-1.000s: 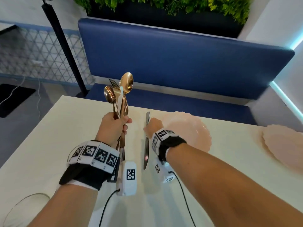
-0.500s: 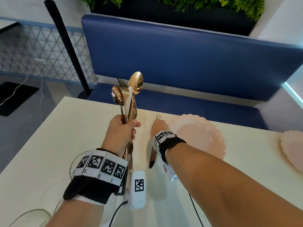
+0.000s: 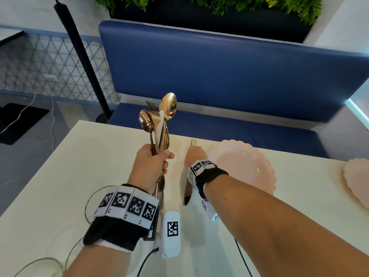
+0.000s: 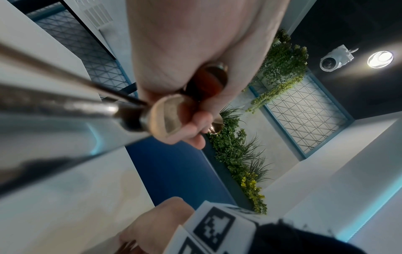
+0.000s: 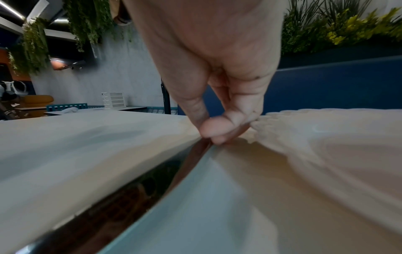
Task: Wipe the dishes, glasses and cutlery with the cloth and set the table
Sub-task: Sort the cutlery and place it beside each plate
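My left hand [image 3: 148,164] is closed around a bunch of gold cutlery [image 3: 159,118], spoon bowls and fork tines standing up, handles running down past my wrist. My right hand [image 3: 194,156] pinches a knife [image 3: 187,193] by its handle between thumb and fingertips [image 5: 214,127], holding it low to the table [image 3: 89,156]; the blade tip points back toward me at 6 o'clock. From the right wrist view I cannot tell whether the knife lies flat on the table or is a touch above it.

The knife sits just beside the pink plate [image 3: 245,166], at its 9 o'clock. A second pink plate [image 3: 357,182] lies well apart at the 3 o'clock edge of the head view. A clear glass rim [image 3: 87,208] shows near my left wrist, at about 7 o'clock.

I judge the setting partly done: two plates are out and this knife is being placed. The bunch in my left hand has yet to be laid out, and the glass has yet to be set at a place. I see no cloth, so I cannot say how far the wiping has got.
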Demonstrator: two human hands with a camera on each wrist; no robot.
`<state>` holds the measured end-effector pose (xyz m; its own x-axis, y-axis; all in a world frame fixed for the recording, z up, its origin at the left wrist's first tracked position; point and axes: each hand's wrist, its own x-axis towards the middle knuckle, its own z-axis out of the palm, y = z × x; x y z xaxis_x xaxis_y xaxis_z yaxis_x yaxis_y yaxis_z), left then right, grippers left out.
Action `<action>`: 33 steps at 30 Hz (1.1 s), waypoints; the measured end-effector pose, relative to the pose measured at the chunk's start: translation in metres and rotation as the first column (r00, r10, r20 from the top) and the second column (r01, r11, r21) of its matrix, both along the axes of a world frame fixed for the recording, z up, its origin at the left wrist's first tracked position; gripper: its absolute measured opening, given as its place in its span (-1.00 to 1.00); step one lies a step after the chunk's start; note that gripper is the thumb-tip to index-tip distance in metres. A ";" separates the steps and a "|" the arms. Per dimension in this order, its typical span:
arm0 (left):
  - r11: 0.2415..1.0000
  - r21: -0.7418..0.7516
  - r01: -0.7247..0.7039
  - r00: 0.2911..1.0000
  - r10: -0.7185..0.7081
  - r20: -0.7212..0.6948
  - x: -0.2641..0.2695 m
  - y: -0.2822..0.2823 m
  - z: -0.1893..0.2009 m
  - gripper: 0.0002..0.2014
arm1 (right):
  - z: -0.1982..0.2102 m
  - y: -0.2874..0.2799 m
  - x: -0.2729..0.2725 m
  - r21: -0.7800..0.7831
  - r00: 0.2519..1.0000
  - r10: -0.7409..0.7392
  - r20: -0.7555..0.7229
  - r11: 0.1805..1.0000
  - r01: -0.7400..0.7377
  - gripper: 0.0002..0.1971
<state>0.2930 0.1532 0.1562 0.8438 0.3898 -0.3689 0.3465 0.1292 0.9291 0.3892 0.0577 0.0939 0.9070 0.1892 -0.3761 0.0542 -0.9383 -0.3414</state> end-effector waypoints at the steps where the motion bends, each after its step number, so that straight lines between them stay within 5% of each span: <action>1: 1.000 -0.001 0.002 1.000 -0.002 -0.001 0.000 -0.001 0.000 -0.85 | -0.001 0.000 0.000 -0.006 1.000 0.010 -0.003 1.000 -0.010 -0.67; 13: 1.000 0.001 0.007 1.000 -0.007 0.004 -0.001 -0.002 0.000 -0.85 | 0.003 -0.002 -0.002 -0.113 0.988 0.150 0.026 0.983 -0.146 -0.71; 17: 1.000 -0.022 0.002 1.000 -0.003 -0.005 -0.001 0.000 -0.001 -0.86 | 0.027 -0.003 0.008 0.055 0.984 0.044 0.170 0.997 -0.054 -0.76; 19: 0.998 -0.067 -0.011 1.000 0.011 -0.007 -0.001 0.000 -0.002 -0.87 | 0.047 -0.006 0.011 0.249 0.908 0.056 0.415 0.953 -0.173 -0.79; 21: 0.992 -0.123 -0.023 1.000 0.023 0.002 -0.002 -0.003 -0.001 -0.87 | 0.068 -0.010 0.006 0.346 0.763 0.198 0.615 0.802 -0.488 -0.82; 25: 0.991 -0.133 0.011 1.000 -0.012 -0.004 -0.004 -0.010 0.000 -0.89 | 0.086 -0.019 -0.001 0.032 0.566 0.646 0.513 0.644 -0.764 -0.75; 33: 0.966 -0.248 0.077 0.997 -0.079 0.003 -0.013 -0.024 0.002 -0.93 | 0.099 -0.036 0.006 -0.104 0.552 0.731 0.401 0.635 -0.765 -0.83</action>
